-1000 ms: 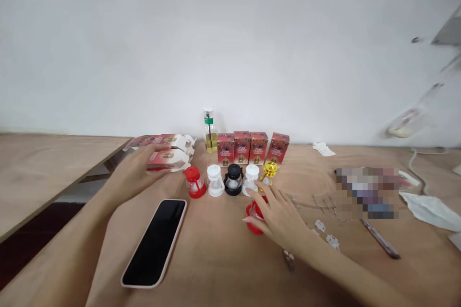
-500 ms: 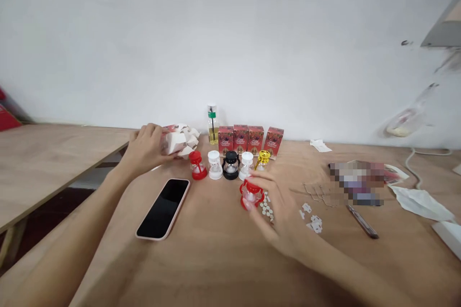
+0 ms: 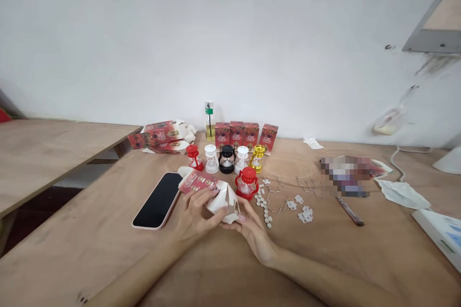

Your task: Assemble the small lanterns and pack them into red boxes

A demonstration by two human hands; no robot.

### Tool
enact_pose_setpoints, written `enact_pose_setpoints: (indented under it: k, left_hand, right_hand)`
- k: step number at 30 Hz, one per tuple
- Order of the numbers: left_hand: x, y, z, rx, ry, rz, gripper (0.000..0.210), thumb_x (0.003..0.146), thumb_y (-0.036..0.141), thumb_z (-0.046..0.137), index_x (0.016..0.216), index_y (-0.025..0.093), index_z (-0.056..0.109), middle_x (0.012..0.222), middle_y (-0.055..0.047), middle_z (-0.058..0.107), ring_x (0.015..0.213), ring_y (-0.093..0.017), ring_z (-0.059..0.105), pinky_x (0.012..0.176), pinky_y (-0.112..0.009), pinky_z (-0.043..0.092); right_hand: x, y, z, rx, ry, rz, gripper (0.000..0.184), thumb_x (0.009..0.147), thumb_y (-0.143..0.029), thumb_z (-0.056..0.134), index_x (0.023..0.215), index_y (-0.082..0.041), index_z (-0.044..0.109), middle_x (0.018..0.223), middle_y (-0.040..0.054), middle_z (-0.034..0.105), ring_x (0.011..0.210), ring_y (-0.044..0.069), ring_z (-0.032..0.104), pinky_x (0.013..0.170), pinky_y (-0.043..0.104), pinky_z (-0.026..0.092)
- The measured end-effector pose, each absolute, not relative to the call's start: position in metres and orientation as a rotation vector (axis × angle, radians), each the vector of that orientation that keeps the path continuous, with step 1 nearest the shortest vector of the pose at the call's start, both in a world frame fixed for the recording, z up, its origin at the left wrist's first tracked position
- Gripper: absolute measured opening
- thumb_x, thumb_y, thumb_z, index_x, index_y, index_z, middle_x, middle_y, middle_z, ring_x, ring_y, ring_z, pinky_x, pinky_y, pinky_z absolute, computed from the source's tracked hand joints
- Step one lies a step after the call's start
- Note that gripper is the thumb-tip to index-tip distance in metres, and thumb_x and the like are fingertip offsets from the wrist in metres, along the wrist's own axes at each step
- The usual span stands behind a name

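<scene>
Table (image 3: 216,273): wood.
Box (image 3: 220,195): mid-table, red lantern (image 3: 247,183) at 2 o'clock.
Left hand (image 3: 195,216): wrapped round box.
Right hand (image 3: 256,237): fingers pinched on flaps (image 3: 232,201).
Flaps: brace box, press lightly.

Bare to the edge of view, the slim left forearm (image 3: 153,261) between seven and eight o'clock and the right forearm (image 3: 313,271) between four and five taper to a bare left hand (image 3: 194,218) and a bare right hand (image 3: 257,240), both slender-fingered.
</scene>
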State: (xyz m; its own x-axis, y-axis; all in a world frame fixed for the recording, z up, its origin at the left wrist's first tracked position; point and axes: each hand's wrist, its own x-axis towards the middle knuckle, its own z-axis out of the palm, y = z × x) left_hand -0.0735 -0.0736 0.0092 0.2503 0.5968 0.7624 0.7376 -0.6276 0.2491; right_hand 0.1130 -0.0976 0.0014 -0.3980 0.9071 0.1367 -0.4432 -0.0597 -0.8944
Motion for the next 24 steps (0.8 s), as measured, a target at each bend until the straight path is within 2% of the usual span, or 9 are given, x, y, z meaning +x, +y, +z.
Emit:
enact_pose_setpoints:
  k: [5, 9, 11, 14, 17, 21, 24]
  left_hand:
    - [-0.076, -0.079, 0.012, -2.219, -0.767, -1.12, 0.031, 0.069, 0.042, 0.074, 0.099, 0.037, 0.066, 0.098, -0.003, 0.065, 0.087, -0.02, 0.06, 0.083, -0.033, 0.042]
    - [-0.075, -0.086, 0.01, -2.419, -0.782, -1.027, 0.056, 0.065, 0.061, 0.068, 0.113, 0.034, 0.061, 0.111, -0.007, 0.062, 0.095, -0.025, 0.055, 0.088, -0.035, 0.038]
    - [-0.075, -0.088, 0.009, -2.464, -0.825, -0.963, 0.059, 0.067, 0.062, 0.062, 0.117, 0.03, 0.058, 0.118, -0.01, 0.059, 0.096, -0.026, 0.053, 0.085, -0.036, 0.038]
    - [-0.073, -0.09, 0.012, -2.4, -0.893, -0.936, 0.053, 0.072, 0.053, 0.058, 0.119, 0.028, 0.057, 0.119, -0.011, 0.056, 0.091, -0.025, 0.052, 0.079, -0.035, 0.038]
    - [-0.07, -0.091, 0.022, -2.329, -0.927, -0.936, 0.039, 0.074, 0.046, 0.06, 0.108, 0.029, 0.062, 0.111, -0.01, 0.057, 0.09, -0.025, 0.053, 0.076, -0.035, 0.039]
    - [-0.068, -0.088, 0.034, -2.313, -0.782, -0.926, 0.018, 0.071, 0.035, 0.065, 0.089, 0.03, 0.064, 0.099, -0.006, 0.059, 0.093, -0.024, 0.053, 0.085, -0.036, 0.038]
    - [-0.069, -0.085, 0.036, -2.418, -0.676, -0.906, 0.013, 0.072, 0.032, 0.065, 0.085, 0.028, 0.063, 0.097, -0.006, 0.059, 0.097, -0.024, 0.053, 0.09, -0.038, 0.036]
  right_hand:
    - [0.116, -0.098, -0.004, -0.612, -1.136, 1.713, 0.038, 0.079, -0.04, 0.063, 0.113, -0.026, 0.052, 0.105, 0.0044, 0.065, 0.095, 0.019, 0.063, 0.082, 0.035, 0.052]
    - [0.115, -0.099, 0.002, -0.651, -1.15, 1.672, 0.043, 0.076, -0.036, 0.067, 0.114, -0.026, 0.051, 0.113, 0.0058, 0.063, 0.101, 0.021, 0.062, 0.079, 0.035, 0.053]
    - [0.114, -0.099, 0.004, -0.69, -1.174, 1.604, 0.05, 0.071, -0.034, 0.072, 0.114, -0.027, 0.049, 0.116, 0.0066, 0.062, 0.099, 0.021, 0.063, 0.08, 0.036, 0.054]
    - [0.113, -0.098, 0.002, -0.75, -1.246, 1.431, 0.045, 0.074, -0.035, 0.069, 0.113, -0.026, 0.048, 0.116, 0.0073, 0.062, 0.095, 0.02, 0.064, 0.083, 0.037, 0.052]
    - [0.115, -0.099, -0.002, -0.799, -1.282, 1.281, 0.032, 0.081, -0.033, 0.06, 0.11, -0.026, 0.049, 0.111, 0.0066, 0.063, 0.09, 0.017, 0.065, 0.08, 0.034, 0.053]
    - [0.119, -0.099, -0.005, -0.847, -1.307, 1.13, 0.015, 0.084, -0.027, 0.053, 0.099, -0.024, 0.054, 0.098, 0.0038, 0.066, 0.078, 0.014, 0.064, 0.068, 0.027, 0.052]
    - [0.12, -0.097, -0.005, -0.897, -1.364, 1.112, 0.013, 0.083, -0.022, 0.05, 0.092, -0.023, 0.06, 0.09, 0.0024, 0.067, 0.073, 0.014, 0.062, 0.064, 0.026, 0.049]
